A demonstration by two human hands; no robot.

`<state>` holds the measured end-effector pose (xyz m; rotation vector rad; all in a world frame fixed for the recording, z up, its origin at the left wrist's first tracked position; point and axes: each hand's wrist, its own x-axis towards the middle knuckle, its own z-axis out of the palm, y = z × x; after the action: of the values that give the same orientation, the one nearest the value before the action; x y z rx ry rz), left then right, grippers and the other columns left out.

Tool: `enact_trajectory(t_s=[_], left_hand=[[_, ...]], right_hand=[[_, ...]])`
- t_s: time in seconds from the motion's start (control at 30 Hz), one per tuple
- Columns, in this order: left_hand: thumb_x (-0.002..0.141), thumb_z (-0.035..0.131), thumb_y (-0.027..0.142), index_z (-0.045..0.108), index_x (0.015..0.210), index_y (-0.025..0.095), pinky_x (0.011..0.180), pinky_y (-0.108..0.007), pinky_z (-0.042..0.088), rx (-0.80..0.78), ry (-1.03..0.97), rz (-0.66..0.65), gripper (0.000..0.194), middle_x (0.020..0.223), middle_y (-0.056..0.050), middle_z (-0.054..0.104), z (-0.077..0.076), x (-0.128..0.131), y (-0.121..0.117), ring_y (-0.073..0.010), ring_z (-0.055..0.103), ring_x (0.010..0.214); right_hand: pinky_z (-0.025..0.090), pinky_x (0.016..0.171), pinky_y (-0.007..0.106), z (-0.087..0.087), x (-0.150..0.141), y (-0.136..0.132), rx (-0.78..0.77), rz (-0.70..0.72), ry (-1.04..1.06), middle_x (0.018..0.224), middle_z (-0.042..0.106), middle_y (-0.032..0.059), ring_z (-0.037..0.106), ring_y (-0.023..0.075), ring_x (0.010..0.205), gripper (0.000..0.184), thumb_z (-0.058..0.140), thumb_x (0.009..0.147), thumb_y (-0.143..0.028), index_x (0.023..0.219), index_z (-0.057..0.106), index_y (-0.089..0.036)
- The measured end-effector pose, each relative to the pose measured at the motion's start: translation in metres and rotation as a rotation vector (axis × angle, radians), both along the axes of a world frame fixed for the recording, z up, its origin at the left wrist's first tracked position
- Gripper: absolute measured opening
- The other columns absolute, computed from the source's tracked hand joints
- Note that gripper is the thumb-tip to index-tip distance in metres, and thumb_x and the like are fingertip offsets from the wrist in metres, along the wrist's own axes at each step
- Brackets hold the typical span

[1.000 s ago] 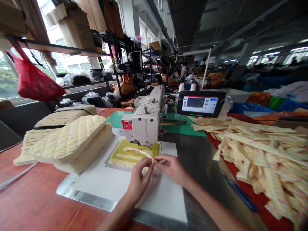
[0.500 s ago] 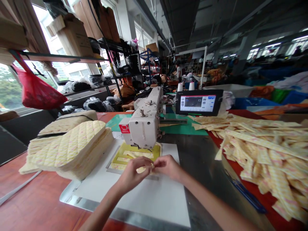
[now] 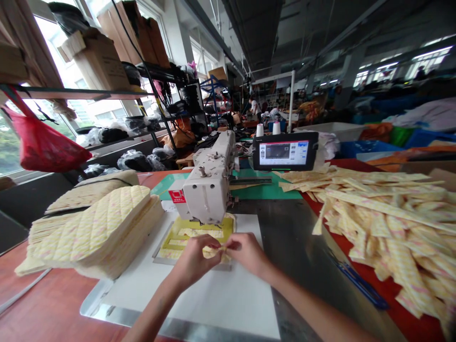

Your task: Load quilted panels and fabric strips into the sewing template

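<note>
My left hand (image 3: 196, 260) and my right hand (image 3: 248, 253) meet in front of the sewing machine head (image 3: 205, 192). Fingertips of both are pinched on a small piece of pale yellow fabric strip (image 3: 223, 249), mostly covered by the fingers. Just beyond and under the hands lies a yellow slotted template (image 3: 174, 243) in a metal frame, with patterned fabric showing through its slots. Part of the template is beneath the machine head. A white sheet (image 3: 142, 297) spreads below the frame.
A stack of quilted yellow pieces (image 3: 96, 228) stands to the left. On the right are a heap of yellow fabric strips (image 3: 384, 228) and blue-handled snips (image 3: 363, 285). Behind the machine stand a control screen (image 3: 285, 151) and thread cones (image 3: 276, 128).
The view has shifted slightly, so most things sit a little further left. Both hands stay pinched together at nearly the same spot, with the fingertips slightly closer.
</note>
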<state>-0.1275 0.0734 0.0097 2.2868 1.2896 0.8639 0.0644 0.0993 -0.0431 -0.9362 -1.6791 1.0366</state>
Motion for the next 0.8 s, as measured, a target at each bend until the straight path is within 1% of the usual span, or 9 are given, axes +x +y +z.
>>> enact_trajectory(t_s=[0.1,0.2,0.23,0.3,0.4,0.5,0.6,0.67,0.8], left_hand=[[0.089,0.061,0.018,0.070,0.088,0.019,0.072,-0.029,0.054,0.065,0.085,-0.039,0.009,0.087,-0.005,0.074,-0.005,-0.001,-0.002,-0.0189,0.070,0.078],[0.094,0.055,0.017,0.067,0.094,0.020,0.075,-0.030,0.053,0.094,0.128,-0.066,0.012,0.093,-0.006,0.072,-0.006,-0.003,-0.004,-0.0190,0.070,0.083],[0.095,0.054,0.017,0.066,0.096,0.020,0.076,-0.030,0.052,0.099,0.135,-0.074,0.013,0.094,-0.006,0.071,-0.006,-0.003,-0.005,-0.0191,0.069,0.084],[0.097,0.052,0.018,0.065,0.098,0.021,0.077,-0.030,0.052,0.103,0.142,-0.092,0.014,0.095,-0.006,0.070,-0.004,-0.005,-0.006,-0.0191,0.069,0.085],[0.099,0.052,0.019,0.064,0.097,0.021,0.077,-0.030,0.051,0.095,0.123,-0.113,0.013,0.095,-0.006,0.070,-0.002,-0.007,-0.005,-0.0184,0.068,0.085],[0.097,0.055,0.021,0.065,0.094,0.019,0.077,-0.030,0.051,0.097,0.068,-0.098,0.010,0.092,-0.006,0.071,-0.002,-0.010,-0.003,-0.0183,0.068,0.084],[0.095,0.060,0.024,0.067,0.091,0.019,0.076,-0.029,0.051,0.094,0.027,-0.061,0.010,0.087,-0.005,0.071,-0.005,-0.012,-0.001,-0.0180,0.068,0.081],[0.094,0.061,0.025,0.068,0.088,0.018,0.074,-0.028,0.051,0.074,-0.006,-0.054,0.011,0.086,-0.004,0.071,-0.007,-0.011,0.000,-0.0170,0.067,0.079],[0.091,0.064,0.023,0.071,0.088,0.018,0.075,-0.027,0.051,0.026,-0.072,-0.051,0.009,0.085,-0.003,0.072,-0.010,-0.009,0.002,-0.0165,0.067,0.080]], right_hand=[[0.049,0.059,0.029,0.000,0.002,0.002,-0.026,0.055,-0.002,0.070,0.076,0.0054,0.066,0.0201,0.064,0.033,0.083,0.075,-0.051,0.076,0.079,-0.018],[0.051,0.061,0.028,0.004,0.007,0.004,-0.049,0.178,-0.019,0.077,0.077,0.0047,0.067,0.0192,0.067,0.039,0.088,0.068,-0.051,0.086,0.081,-0.017],[0.052,0.062,0.028,0.006,0.009,0.005,-0.047,0.203,-0.025,0.079,0.077,0.0048,0.067,0.0192,0.068,0.040,0.088,0.068,-0.052,0.088,0.081,-0.017],[0.052,0.063,0.029,0.008,0.010,0.006,-0.036,0.217,-0.034,0.080,0.077,0.0056,0.067,0.0195,0.070,0.042,0.084,0.073,-0.056,0.087,0.081,-0.017],[0.050,0.064,0.029,0.009,0.007,0.004,0.001,0.178,-0.048,0.077,0.076,0.0056,0.066,0.0196,0.069,0.039,0.077,0.082,-0.056,0.083,0.079,-0.017],[0.048,0.067,0.029,0.009,0.002,0.001,0.068,0.124,-0.071,0.078,0.074,0.0046,0.065,0.0192,0.072,0.024,0.075,0.088,-0.041,0.084,0.078,-0.018],[0.046,0.072,0.029,0.009,0.001,-0.002,0.136,0.068,-0.096,0.083,0.074,0.0038,0.065,0.0190,0.077,0.008,0.073,0.090,-0.025,0.086,0.077,-0.019],[0.046,0.073,0.028,0.009,0.002,-0.003,0.200,0.035,-0.119,0.085,0.075,0.0031,0.066,0.0186,0.079,0.005,0.073,0.090,-0.020,0.086,0.076,-0.020],[0.047,0.072,0.025,0.008,0.007,-0.003,0.301,0.002,-0.125,0.084,0.076,0.0016,0.069,0.0168,0.077,0.007,0.076,0.087,-0.014,0.086,0.077,-0.020]])
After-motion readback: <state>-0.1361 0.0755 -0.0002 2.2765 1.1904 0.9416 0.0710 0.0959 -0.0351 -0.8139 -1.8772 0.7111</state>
